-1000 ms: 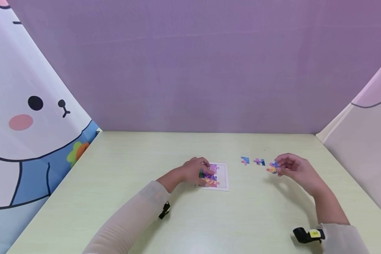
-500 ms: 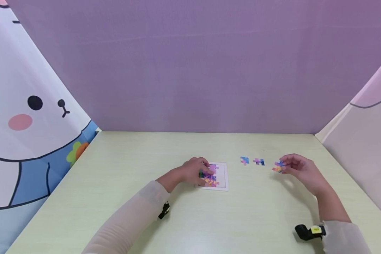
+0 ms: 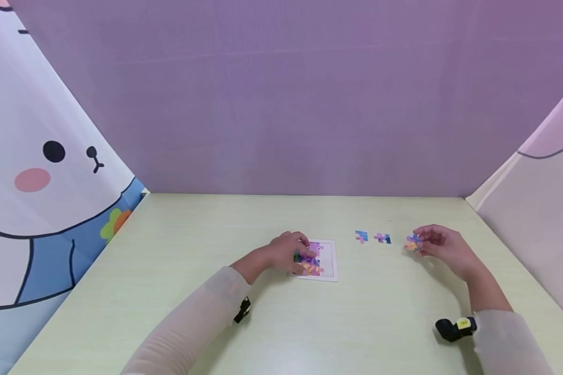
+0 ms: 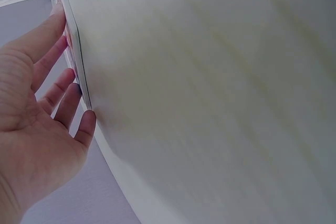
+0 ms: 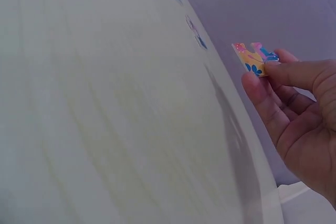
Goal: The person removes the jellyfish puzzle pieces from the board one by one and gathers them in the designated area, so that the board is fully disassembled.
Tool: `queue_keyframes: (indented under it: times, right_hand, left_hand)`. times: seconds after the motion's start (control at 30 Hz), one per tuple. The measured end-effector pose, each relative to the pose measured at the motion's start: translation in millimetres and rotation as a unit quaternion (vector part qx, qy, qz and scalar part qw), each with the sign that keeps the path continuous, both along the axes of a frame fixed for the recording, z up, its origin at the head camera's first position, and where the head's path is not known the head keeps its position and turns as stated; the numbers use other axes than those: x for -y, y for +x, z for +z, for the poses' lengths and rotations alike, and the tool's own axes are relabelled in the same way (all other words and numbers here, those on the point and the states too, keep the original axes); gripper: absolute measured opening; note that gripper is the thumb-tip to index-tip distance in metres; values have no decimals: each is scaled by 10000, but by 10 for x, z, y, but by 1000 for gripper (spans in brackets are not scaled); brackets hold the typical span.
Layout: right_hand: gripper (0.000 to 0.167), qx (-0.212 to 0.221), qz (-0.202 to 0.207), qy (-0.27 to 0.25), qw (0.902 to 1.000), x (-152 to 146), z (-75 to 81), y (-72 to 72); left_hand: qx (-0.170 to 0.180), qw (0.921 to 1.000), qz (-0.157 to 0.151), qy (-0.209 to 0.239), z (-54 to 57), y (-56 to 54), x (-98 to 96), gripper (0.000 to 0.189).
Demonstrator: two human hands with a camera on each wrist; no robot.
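My right hand (image 3: pixel 448 251) pinches a jigsaw puzzle piece (image 5: pixel 245 59) between thumb and fingers, raised over the table. Yellow, pink and blue patterns cover that piece. My left hand (image 3: pixel 287 252) rests on the left part of a white-bordered puzzle tray (image 3: pixel 329 263), its fingers spread across it and hiding some of the picture. Purple and yellow joined pieces (image 3: pixel 313 267) fill the tray's left part, while its right part shows plain white. In the left wrist view, the fingertips (image 4: pixel 88 121) touch the tray's edge.
Two loose puzzle pieces, one blue and pink (image 3: pixel 362 237) and one pink and dark blue (image 3: pixel 382 238), lie between tray and right hand. The pale table (image 3: pixel 192 229) meets a purple backdrop (image 3: pixel 281 104) behind. Printed cloth (image 3: pixel 65 208) hangs at the left.
My right hand has shifted slightly right with the piece, which has turned a little in the fingers. The left hand and the tray have stayed in place.
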State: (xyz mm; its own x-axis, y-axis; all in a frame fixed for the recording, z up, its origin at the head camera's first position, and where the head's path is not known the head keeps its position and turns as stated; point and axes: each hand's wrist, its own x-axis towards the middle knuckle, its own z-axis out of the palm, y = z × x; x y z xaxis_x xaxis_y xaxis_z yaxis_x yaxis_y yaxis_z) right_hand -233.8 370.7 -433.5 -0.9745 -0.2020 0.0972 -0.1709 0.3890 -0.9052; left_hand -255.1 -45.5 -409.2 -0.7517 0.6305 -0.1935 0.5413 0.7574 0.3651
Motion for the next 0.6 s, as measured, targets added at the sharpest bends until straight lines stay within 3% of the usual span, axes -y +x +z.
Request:
queue_keyframes:
  times: [0.23, 0.6]
  right_hand:
    - [36, 222, -31, 151, 9996, -26, -17, -117]
    - [48, 196, -143, 1497, 9884, 32, -30, -330]
  left_hand:
    - [-2, 10000, -27, 48, 4, -8, 3, 46]
    - [8, 10000, 13, 50, -4, -9, -2, 46]
